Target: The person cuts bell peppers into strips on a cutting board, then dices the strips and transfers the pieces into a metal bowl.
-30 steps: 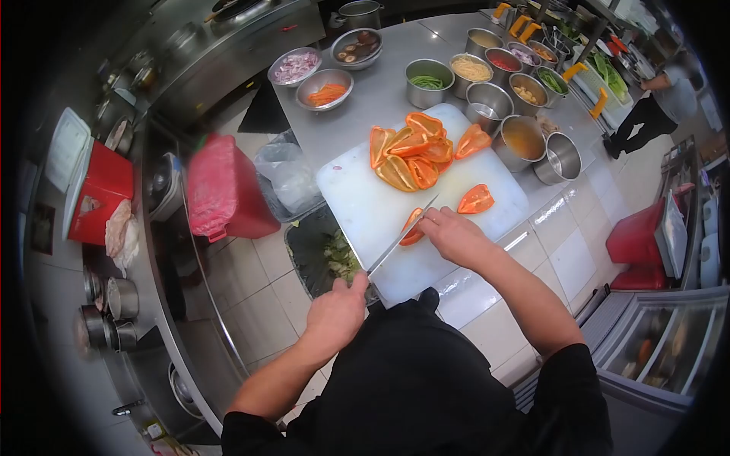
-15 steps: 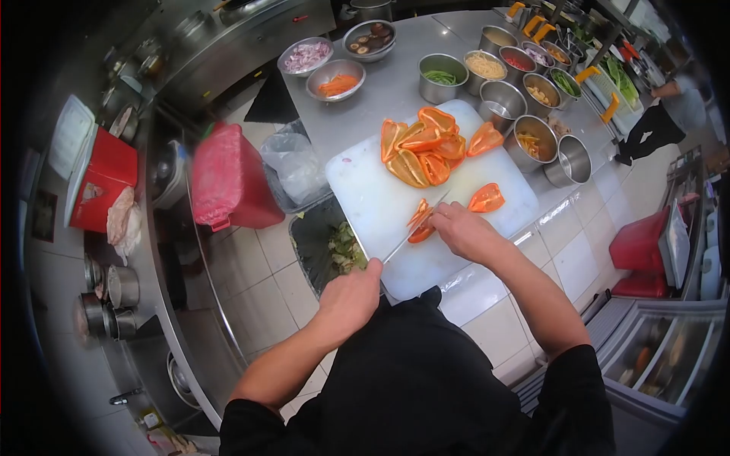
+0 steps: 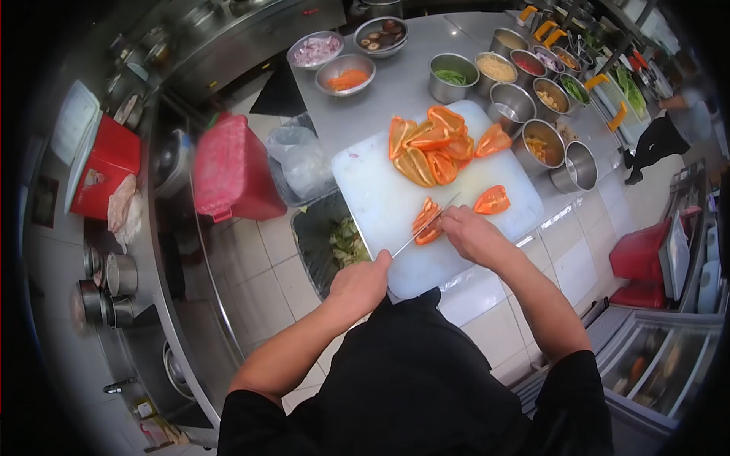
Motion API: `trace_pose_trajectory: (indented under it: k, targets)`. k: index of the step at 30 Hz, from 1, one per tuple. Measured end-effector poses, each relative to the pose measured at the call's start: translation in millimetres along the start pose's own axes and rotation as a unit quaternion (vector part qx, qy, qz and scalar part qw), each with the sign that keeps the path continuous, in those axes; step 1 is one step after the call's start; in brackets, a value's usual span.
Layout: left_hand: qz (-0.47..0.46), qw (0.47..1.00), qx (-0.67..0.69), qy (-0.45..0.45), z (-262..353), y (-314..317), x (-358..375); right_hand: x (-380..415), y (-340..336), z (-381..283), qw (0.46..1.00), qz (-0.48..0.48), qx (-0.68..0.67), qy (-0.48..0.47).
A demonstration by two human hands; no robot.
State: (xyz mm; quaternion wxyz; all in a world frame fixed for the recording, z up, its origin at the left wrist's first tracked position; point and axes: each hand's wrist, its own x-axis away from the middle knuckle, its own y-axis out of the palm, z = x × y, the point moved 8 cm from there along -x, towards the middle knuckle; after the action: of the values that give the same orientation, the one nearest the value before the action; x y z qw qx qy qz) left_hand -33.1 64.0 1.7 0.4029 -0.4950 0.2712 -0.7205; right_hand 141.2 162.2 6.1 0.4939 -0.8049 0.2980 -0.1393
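My left hand [image 3: 360, 284] is closed around the handle of a knife [image 3: 404, 246], its thin blade slanting up and right across a piece of orange bell pepper [image 3: 427, 237]. The fingertips of my right hand [image 3: 473, 234] press on that piece beside the blade. Narrow pepper strips [image 3: 427, 210] lie at the blade's left side. All of this rests on a white cutting board [image 3: 365, 190]. Farther back on the board is a pile of orange pepper pieces [image 3: 414, 166], with a single piece [image 3: 493, 200] to the right of my right hand.
Steel bowls hold chopped onion [image 3: 315, 52], carrot [image 3: 347, 80] and mushrooms [image 3: 382, 34]. Several metal pots stand right of the board, one with green beans [image 3: 451, 77]. A bin of scraps [image 3: 346, 242] and a red container [image 3: 228, 171] are at left. Another person's leg [image 3: 658, 143] shows far right.
The camera view has shifted slightly. The strips beside the blade look more spread out. Both hands keep their grips, the knife still across the same pepper piece.
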Motion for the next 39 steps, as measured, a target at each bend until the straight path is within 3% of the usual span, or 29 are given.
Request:
trace_pose_trajectory:
  k: [8, 13, 39]
  targets:
    - [-0.041, 0.999, 0.004, -0.032, -7, 1, -18, 11, 4, 3, 1.0, -0.008, 0.03, -0.004]
    - [-0.01, 0.999, 0.011, -0.043, 0, -20, 11, 11, 15, 10, 0.998, 0.042, 0.039, -0.022]
    - [-0.024, 0.998, 0.008, -0.056, 0, 6, -12, 16, 22, 15, 0.997, 0.02, 0.078, -0.016]
